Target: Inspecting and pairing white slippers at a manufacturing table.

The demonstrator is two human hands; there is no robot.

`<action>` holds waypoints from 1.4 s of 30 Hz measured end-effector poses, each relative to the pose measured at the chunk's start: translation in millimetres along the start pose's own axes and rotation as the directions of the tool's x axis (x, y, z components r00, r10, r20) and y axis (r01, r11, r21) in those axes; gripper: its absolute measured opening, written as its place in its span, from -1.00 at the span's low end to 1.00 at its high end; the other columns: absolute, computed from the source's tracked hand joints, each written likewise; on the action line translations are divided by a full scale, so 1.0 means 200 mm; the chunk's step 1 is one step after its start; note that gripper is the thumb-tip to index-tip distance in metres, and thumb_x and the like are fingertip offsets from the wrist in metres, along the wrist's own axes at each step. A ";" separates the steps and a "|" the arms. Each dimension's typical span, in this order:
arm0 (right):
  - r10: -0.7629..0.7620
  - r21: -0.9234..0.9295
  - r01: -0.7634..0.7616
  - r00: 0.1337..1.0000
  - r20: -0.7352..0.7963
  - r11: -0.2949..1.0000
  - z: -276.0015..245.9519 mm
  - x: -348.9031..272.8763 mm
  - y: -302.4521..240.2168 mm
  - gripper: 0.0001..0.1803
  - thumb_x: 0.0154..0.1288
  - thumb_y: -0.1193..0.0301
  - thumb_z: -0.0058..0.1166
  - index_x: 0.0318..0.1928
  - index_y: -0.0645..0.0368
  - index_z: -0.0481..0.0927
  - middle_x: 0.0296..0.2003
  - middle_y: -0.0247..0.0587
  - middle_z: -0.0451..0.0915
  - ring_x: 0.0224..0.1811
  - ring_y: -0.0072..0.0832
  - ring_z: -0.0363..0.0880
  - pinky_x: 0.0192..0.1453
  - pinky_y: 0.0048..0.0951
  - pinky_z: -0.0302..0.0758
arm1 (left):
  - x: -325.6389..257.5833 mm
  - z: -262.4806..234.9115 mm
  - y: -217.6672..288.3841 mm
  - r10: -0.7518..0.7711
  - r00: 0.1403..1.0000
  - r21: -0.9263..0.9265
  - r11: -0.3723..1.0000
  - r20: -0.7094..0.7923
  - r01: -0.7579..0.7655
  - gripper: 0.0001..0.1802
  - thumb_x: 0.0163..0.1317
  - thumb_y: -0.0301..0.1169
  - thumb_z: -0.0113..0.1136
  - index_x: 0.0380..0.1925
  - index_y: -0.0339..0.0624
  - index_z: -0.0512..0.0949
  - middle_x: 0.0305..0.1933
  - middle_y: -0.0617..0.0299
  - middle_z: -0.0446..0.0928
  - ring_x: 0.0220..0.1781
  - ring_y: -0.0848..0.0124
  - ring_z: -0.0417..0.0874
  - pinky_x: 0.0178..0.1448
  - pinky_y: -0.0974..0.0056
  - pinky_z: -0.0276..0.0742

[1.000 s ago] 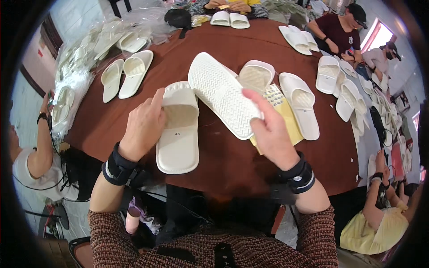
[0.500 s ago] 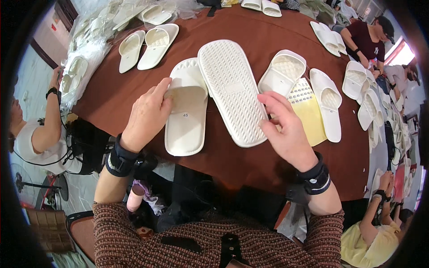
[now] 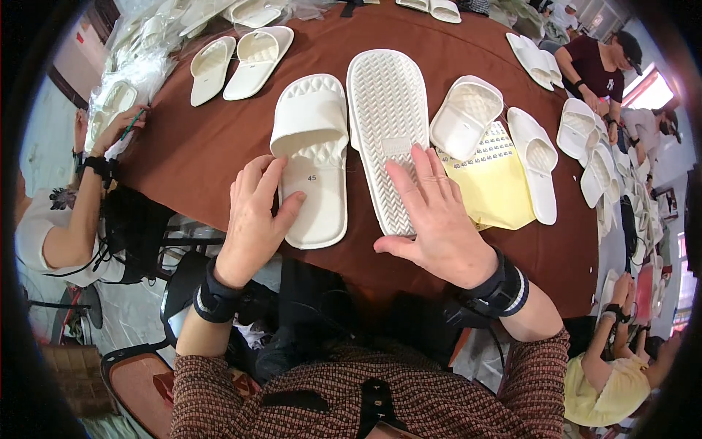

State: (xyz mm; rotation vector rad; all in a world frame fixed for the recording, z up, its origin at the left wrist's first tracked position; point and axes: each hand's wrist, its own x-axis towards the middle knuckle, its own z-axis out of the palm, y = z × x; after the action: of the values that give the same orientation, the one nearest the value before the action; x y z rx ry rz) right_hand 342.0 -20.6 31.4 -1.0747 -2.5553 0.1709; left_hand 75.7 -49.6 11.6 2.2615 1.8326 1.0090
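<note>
Two white slide slippers lie side by side on the brown table [image 3: 183,157] in front of me. The left slipper [image 3: 311,154] is upright, its strap toward the far side. My left hand [image 3: 254,219] rests flat on its heel and left edge. The right slipper [image 3: 387,117] is turned sole up, showing a ribbed tread. My right hand [image 3: 439,219] lies flat on its heel end, fingers spread. Neither hand grips anything.
A yellow sticker sheet [image 3: 493,183] lies right of the slippers, with another upturned slipper [image 3: 464,117] above it. More white slippers [image 3: 241,62] sit across the table, bagged ones [image 3: 124,80] at the far left. People sit on the left [image 3: 66,227] and right [image 3: 596,69].
Both slippers have been laid flat on the table and the sole-up one straightened. My right hand moved from its side onto its heel; my left hand slid down to the other slipper's heel.
</note>
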 end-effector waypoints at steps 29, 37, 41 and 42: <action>0.298 0.905 -0.425 0.868 0.397 0.032 -0.12 -0.03 0.09 -0.16 0.20 0.68 -0.20 0.49 0.16 -0.12 -0.03 -0.10 0.55 -0.21 -0.46 0.61 -0.22 -0.43 0.62 | -0.01 0.03 -0.04 0.013 0.997 -0.003 1.000 -0.072 -0.013 -0.59 0.10 -0.39 0.27 -0.03 -0.27 0.52 0.07 0.07 0.44 0.06 0.10 0.44 0.14 0.12 0.32; 0.318 0.555 -0.524 0.846 0.427 0.647 -0.21 0.01 0.09 -0.31 0.29 0.53 -0.06 0.43 0.12 0.13 -0.44 -0.29 0.57 -0.49 -0.62 0.50 -0.35 -0.56 0.50 | -0.02 0.02 -0.05 0.002 0.997 -0.016 1.000 -0.071 -0.003 -0.58 0.10 -0.38 0.27 -0.02 -0.28 0.52 0.09 0.06 0.43 0.07 0.09 0.43 0.16 0.11 0.32; 0.311 0.451 -0.421 0.902 0.300 0.787 -0.22 0.01 0.08 -0.51 0.30 0.47 -0.03 0.25 0.22 0.36 -0.50 -0.01 0.56 -0.50 -0.31 0.57 -0.32 -0.37 0.49 | -0.01 0.02 -0.04 0.022 0.997 -0.010 1.000 -0.075 -0.022 -0.58 0.10 -0.37 0.27 -0.02 -0.27 0.52 0.08 0.07 0.43 0.07 0.09 0.43 0.16 0.10 0.32; 0.293 0.447 -0.381 0.921 0.255 0.809 -0.23 0.02 0.07 -0.56 0.30 0.47 -0.02 0.19 0.24 0.40 -0.48 0.01 0.57 -0.49 -0.27 0.57 -0.31 -0.36 0.49 | -0.01 0.02 -0.04 0.011 0.998 -0.026 1.000 -0.060 -0.012 -0.59 0.10 -0.42 0.24 -0.02 -0.30 0.51 0.08 0.04 0.44 0.08 0.07 0.43 0.18 0.10 0.33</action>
State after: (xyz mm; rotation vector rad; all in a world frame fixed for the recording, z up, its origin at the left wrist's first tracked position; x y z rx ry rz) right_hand 365.7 -9.0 71.5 -1.3313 -2.2341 0.9925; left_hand 72.1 -47.8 3.7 2.2532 1.8194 1.1078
